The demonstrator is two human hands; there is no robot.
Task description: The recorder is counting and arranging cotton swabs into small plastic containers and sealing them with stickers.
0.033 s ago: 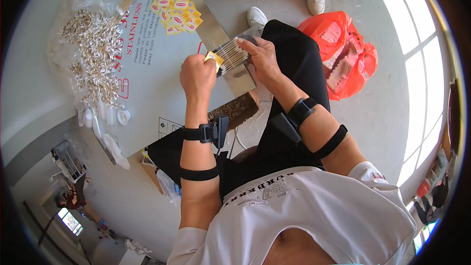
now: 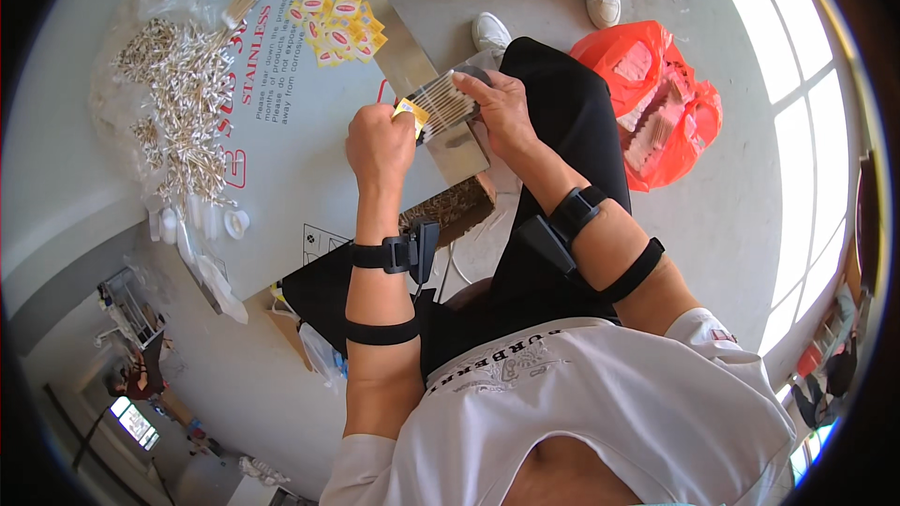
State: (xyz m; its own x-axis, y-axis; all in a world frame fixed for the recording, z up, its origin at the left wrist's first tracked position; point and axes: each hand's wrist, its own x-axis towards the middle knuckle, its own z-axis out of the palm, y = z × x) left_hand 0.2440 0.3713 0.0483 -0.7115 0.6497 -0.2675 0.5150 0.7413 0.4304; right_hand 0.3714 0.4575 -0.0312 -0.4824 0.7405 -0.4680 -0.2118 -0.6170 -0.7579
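Observation:
My right hand point(image 2: 507, 112) grips a clear plastic pack of cotton swabs point(image 2: 444, 105) above the table's corner, thumb on top and fingers partly hidden beneath. The swabs lie side by side in a row. My left hand point(image 2: 382, 145) is closed at the other end of the pack, pinching a small yellow-and-white card point(image 2: 411, 116) against it. Its fingertips are hidden behind the fist. Farther away on the table lies a pile of similar yellow cards point(image 2: 339, 28). A large heap of loose cotton swabs point(image 2: 183, 98) spreads over the left side, partly on clear plastic.
A filled swab pack point(image 2: 243, 5) rests by the heap. White round tubs point(image 2: 234, 222) stand near the table's point(image 2: 281, 178) left edge. Under the corner is an open cardboard box point(image 2: 469, 208). A red plastic bag point(image 2: 689, 126) with pink packs sits on the floor at right. Another person's shoe point(image 2: 603, 9) shows ahead.
My left hand has shifted very slightly to the right with the card. My right hand and the swab pack are practically still.

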